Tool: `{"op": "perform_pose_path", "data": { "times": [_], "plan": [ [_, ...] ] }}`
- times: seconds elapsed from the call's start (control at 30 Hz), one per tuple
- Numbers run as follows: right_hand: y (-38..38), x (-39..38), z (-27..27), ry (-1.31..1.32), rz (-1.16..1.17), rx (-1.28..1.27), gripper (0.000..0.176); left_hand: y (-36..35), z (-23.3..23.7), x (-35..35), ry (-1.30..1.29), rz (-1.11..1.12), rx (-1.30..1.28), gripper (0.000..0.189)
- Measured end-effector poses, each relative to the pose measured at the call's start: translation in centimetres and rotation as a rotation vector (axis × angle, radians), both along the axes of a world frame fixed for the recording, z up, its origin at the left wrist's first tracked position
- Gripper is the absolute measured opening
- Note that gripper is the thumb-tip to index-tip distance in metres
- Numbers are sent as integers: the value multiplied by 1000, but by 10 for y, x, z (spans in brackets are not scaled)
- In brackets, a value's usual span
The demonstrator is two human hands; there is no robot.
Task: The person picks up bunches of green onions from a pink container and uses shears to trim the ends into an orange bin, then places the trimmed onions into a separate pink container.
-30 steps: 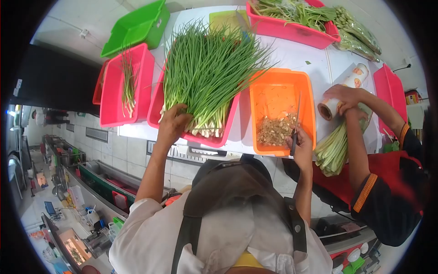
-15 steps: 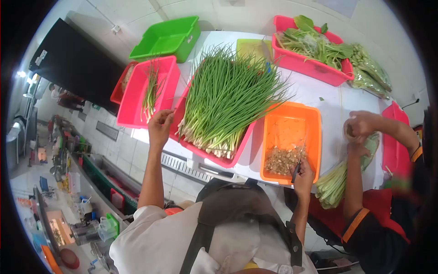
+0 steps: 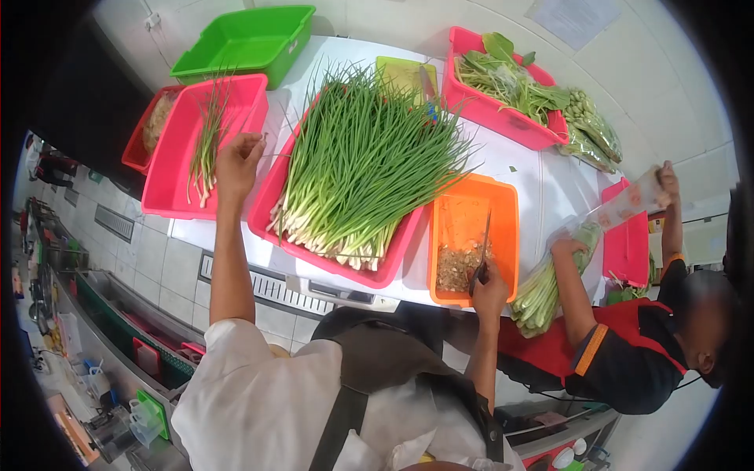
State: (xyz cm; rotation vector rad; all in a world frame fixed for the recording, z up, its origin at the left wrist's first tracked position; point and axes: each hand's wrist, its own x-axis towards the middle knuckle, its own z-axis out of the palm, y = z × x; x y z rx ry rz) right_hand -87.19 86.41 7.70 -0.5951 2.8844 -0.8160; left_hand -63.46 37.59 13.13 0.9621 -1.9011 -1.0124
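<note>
My left hand (image 3: 238,165) is raised between the pink tray and the pink tub, its fingertips pinched together; anything in them is too small to make out. The tray (image 3: 167,184) holds a few loose spring onions (image 3: 206,145). A big heap of spring onions (image 3: 361,165) fills the tub (image 3: 263,212), white root ends toward me. My right hand (image 3: 491,292) grips a black-handled knife (image 3: 486,235), its thin blade pointing away from me. That hand is at the near right side of an orange tub (image 3: 505,224), which has brownish scraps (image 3: 458,268) on its bottom.
On my right a co-worker (image 3: 620,345) handles a bundle of long green stalks (image 3: 542,290) and a clear plastic sleeve (image 3: 628,200). Behind stand a green tub (image 3: 243,43), a cutting board (image 3: 399,72) with another knife, and a pink tub (image 3: 503,118) of leafy greens.
The view has shifted, so the tubs appear further left. The co-worker has drawn the clear sleeve out to the upper right. My right hand still holds the knife; my left stays pinched.
</note>
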Motion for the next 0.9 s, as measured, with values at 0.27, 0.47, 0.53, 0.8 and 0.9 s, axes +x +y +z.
{"op": "perform_pose_path", "data": {
  "times": [0.27, 0.47, 0.53, 0.8, 0.9],
  "plan": [
    [8, -8, -23, 97, 19, 35, 42, 27, -30, 33, 290, -105, 263, 23],
    [-2, -2, -9, -31, -24, 97, 42, 50, -38, 41, 302, -3, 267, 21],
    [-4, -3, -14, -30, 47, -52, 39, 57, -51, 40, 196, -2, 185, 20],
    [13, -11, -51, 95, -71, -381, 40, 92, -17, 22, 8, 58, -222, 14],
    [-1, 0, -26, -25, -173, -312, 40, 142, 15, -16, 158, -244, -183, 15]
  ]
}}
